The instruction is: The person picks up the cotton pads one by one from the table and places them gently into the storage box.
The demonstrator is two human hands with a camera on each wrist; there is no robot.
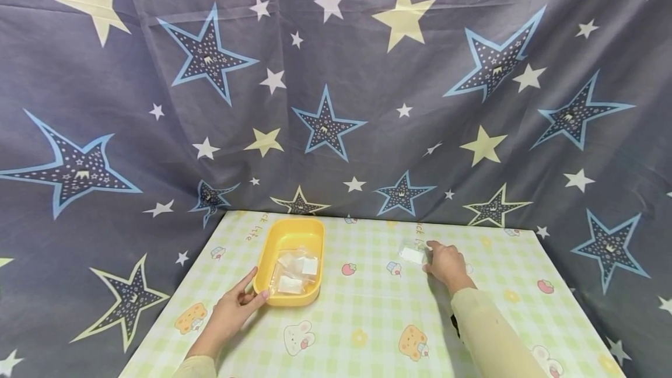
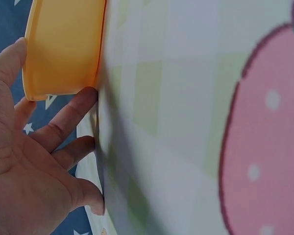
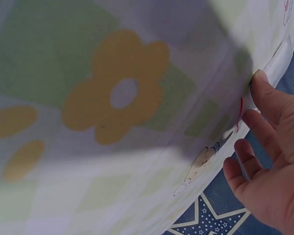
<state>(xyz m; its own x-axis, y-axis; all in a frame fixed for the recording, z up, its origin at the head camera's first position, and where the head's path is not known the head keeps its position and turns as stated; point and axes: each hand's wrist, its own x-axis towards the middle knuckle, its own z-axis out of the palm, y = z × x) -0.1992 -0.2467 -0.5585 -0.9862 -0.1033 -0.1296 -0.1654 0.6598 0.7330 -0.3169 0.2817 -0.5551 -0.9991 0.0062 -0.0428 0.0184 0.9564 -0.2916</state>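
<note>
A yellow plastic tray [image 1: 297, 227] stands on the table's left half, with several small clear bags [image 1: 290, 284] holding white pieces inside. My left hand [image 1: 234, 310] holds its near left corner, the thumb on the near side and a finger along the left side. In the left wrist view, the other fingers of the left hand [image 2: 44, 156] spread below the tray [image 2: 63, 49]. Farther right, another clear bag [image 1: 412, 254] with a white piece lies flat. My right hand [image 1: 447, 264] is at its right edge, thumb and forefinger apart. A red line shows beside those fingertips [image 3: 251, 116] in the right wrist view.
A green-checked cloth with cartoon prints covers the table [image 1: 367, 308]. Behind and beside it hangs a dark curtain [image 1: 336, 63] with stars, meeting the table's far edge.
</note>
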